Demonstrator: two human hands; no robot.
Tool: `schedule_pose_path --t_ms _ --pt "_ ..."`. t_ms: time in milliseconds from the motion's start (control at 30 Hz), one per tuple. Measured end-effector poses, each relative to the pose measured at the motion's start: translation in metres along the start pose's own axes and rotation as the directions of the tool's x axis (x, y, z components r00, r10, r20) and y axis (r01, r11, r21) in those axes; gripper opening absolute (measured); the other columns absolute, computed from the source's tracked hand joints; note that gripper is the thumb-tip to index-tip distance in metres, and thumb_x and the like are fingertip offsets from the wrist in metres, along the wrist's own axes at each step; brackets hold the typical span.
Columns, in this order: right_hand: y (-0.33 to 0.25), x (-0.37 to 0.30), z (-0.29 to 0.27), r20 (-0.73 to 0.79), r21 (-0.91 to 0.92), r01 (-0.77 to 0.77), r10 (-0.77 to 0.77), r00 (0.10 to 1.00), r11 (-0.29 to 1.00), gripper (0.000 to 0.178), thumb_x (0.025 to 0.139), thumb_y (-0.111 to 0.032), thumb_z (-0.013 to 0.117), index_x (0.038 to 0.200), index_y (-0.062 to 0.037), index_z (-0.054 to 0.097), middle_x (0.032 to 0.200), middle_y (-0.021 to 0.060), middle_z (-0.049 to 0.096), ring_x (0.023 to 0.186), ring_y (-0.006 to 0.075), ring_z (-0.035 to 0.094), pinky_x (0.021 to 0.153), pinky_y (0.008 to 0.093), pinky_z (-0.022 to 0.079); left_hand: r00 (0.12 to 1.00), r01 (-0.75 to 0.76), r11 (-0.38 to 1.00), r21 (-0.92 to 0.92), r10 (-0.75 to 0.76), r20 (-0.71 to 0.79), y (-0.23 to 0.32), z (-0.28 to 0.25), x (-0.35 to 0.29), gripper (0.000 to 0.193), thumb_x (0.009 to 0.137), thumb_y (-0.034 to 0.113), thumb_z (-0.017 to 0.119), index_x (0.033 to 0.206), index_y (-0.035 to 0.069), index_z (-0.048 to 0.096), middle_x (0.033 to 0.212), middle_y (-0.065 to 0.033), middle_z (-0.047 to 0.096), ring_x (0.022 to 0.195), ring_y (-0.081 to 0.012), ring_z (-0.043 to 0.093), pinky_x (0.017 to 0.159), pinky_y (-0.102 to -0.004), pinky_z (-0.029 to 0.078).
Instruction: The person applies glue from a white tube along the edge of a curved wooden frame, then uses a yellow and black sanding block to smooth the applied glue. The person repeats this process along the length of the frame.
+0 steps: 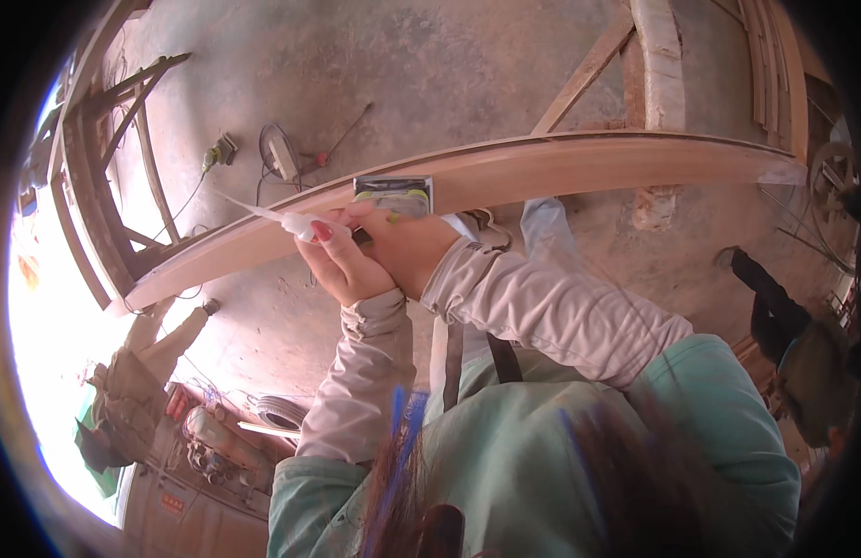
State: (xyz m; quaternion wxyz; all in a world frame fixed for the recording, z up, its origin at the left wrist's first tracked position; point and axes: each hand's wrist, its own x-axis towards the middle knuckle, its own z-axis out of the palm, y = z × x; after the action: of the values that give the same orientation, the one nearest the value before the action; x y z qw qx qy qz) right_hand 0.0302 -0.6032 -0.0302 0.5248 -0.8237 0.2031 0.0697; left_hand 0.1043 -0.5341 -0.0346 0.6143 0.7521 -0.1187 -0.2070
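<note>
A long, narrow wooden board (pixel 560 167) crosses in front of me, bowed by the lens. My left hand (pixel 342 265) is closed around a small white squeeze bottle (pixel 302 223), its thin pointed tip aimed up and left over the board. My right hand (pixel 407 246) is pressed against the left one, fingers curled near the bottle's rear end. What those fingers grip is hidden. Just beyond my right hand, a green-and-grey power sander (pixel 393 193) with a dark flat base sits on the board, partly covered by the hand.
A wooden frame (pixel 114 167) stands at the left end of the board. Another green power tool (pixel 221 152) and a power strip (pixel 281 158) with cords lie on the floor beyond. Another person (pixel 133 395) is at lower left, and one more (pixel 807 358) at right.
</note>
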Motion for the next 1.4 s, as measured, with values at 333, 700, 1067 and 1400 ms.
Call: schedule_pose_path --t_ms 333,700,1067,1400 --pt "0.004 -0.015 -0.020 0.019 -0.010 -0.202 0.202 0.979 0.979 0.039 0.091 -0.037 0.052 0.121 -0.0132 0.045 0.098 0.0167 0.067 0.082 0.0353 0.068 0.067 0.0458 0.055 0.997 -0.025 1.000 0.014 0.024 0.077 0.009 0.024 -0.012 0.039 0.103 0.038 0.039 0.101 -0.001 0.046 0.088 -0.0126 0.065 0.079 -0.0154 0.060 0.077 -0.0290 0.048" --pt "0.030 -0.061 -0.043 -0.179 -0.081 -0.202 0.185 0.966 0.976 0.049 0.087 -0.030 0.059 0.127 -0.0078 0.042 0.107 0.0184 0.062 0.087 0.0348 0.066 0.068 0.0445 0.054 0.968 -0.213 0.913 0.347 0.149 0.201 0.013 0.067 -0.036 0.025 0.097 0.031 0.054 0.096 0.006 0.057 0.078 -0.0083 0.067 0.070 -0.0233 0.066 0.064 -0.0343 0.050" --pt "-0.003 -0.012 0.016 0.067 -0.313 0.011 0.011 0.998 0.950 0.029 0.083 -0.016 0.057 0.111 -0.0073 0.057 0.106 0.0160 0.054 0.083 0.0335 0.065 0.066 0.0459 0.056 0.975 -0.214 0.920 0.328 0.220 0.019 0.003 -0.021 -0.020 0.032 0.100 0.031 0.046 0.107 0.001 0.054 0.095 -0.0124 0.064 0.080 -0.0269 0.063 0.072 -0.0373 0.049" --pt "-0.024 0.008 0.007 0.164 -0.194 -0.140 0.173 0.971 0.971 0.034 0.093 -0.031 0.049 0.123 -0.0172 0.054 0.112 0.0156 0.061 0.093 0.0329 0.066 0.076 0.0462 0.053 0.997 -0.040 0.990 0.138 0.031 0.071 0.006 -0.027 -0.004 0.032 0.102 0.031 0.042 0.102 -0.001 0.044 0.092 -0.0149 0.068 0.082 -0.0170 0.062 0.078 -0.0307 0.049"
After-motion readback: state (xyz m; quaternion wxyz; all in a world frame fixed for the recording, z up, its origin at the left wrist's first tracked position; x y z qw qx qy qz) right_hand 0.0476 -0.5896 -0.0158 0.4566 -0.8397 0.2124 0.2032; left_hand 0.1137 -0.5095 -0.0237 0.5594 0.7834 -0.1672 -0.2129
